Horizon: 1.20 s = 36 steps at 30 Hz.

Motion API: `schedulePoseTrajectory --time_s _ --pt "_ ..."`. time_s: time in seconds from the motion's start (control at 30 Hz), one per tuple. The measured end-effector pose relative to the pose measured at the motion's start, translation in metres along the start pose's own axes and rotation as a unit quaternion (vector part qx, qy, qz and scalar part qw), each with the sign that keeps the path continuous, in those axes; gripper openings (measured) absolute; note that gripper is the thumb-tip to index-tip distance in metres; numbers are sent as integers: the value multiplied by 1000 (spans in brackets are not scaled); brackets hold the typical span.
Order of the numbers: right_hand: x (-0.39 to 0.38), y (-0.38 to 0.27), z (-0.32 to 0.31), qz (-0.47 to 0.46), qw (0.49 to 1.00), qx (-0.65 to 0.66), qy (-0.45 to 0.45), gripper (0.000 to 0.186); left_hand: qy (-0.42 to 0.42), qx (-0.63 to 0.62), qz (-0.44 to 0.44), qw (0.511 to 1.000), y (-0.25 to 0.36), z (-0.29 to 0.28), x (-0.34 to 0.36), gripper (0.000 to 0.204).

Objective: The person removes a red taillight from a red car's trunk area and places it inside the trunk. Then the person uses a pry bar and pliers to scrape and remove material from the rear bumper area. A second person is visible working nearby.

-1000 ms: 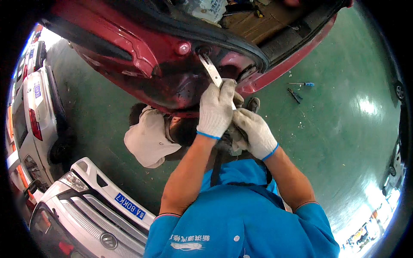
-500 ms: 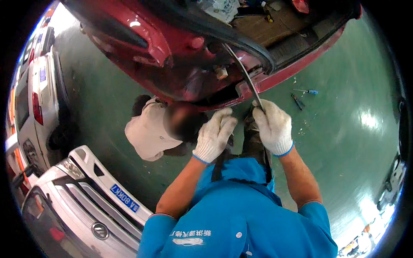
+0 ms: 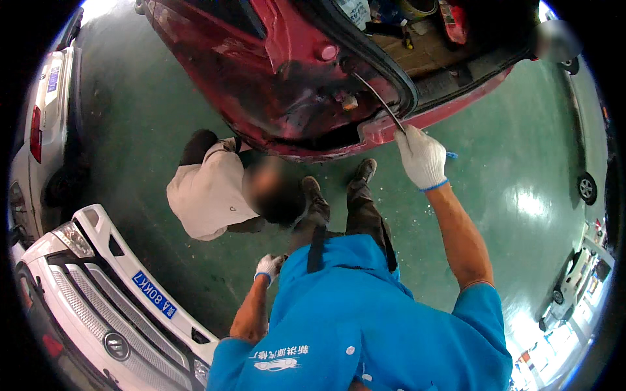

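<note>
My right hand (image 3: 422,158), in a white knit glove, is closed on a long thin metal bar (image 3: 378,99), which runs up to a recess in the dented, scuffed body (image 3: 267,111) of a red car, beside the black seal (image 3: 405,88) of its open boot. A small pale piece (image 3: 349,103) sits in that body panel. My left hand (image 3: 269,267), also gloved, is lowered beside my left hip, its fingers curled round something I cannot make out.
A co-worker in a pale top (image 3: 208,192) crouches at the car's left underside. A white vehicle front (image 3: 98,300) is at lower left, another car (image 3: 55,130) behind it. More vehicles (image 3: 587,189) line the right. The boot holds assorted items (image 3: 453,23).
Both hands were together on the bar a second ago; my left hand has since let go and dropped toward my hip. My right hand has moved up with the bar.
</note>
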State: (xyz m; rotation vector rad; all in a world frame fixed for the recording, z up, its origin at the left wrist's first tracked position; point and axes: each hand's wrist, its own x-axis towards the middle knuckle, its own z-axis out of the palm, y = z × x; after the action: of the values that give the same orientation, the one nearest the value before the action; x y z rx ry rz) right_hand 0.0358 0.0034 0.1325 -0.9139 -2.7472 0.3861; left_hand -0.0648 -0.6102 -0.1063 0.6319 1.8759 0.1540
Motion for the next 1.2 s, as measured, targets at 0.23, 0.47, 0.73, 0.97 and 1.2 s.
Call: schedulePoseTrajectory --time_s 0.23,0.47,0.73,0.97,1.2 --pt "4 -51 -39 -6 979 100 177 14 61 -329 -200 921 69 -11 -7 48" --pt "5 -52 -44 12 982 141 128 19 85 -255 -145 952 106 -45 -8 45" --pt "15 -50 -34 21 986 129 107 27 80 -285 -161 942 37 -7 21 48" --pt "6 -24 -7 57 998 17 -14 24 55 -367 -155 916 80 -41 13 49" --pt "5 -29 -4 80 996 13 -41 21 47 -375 -164 911 103 -54 7 48"
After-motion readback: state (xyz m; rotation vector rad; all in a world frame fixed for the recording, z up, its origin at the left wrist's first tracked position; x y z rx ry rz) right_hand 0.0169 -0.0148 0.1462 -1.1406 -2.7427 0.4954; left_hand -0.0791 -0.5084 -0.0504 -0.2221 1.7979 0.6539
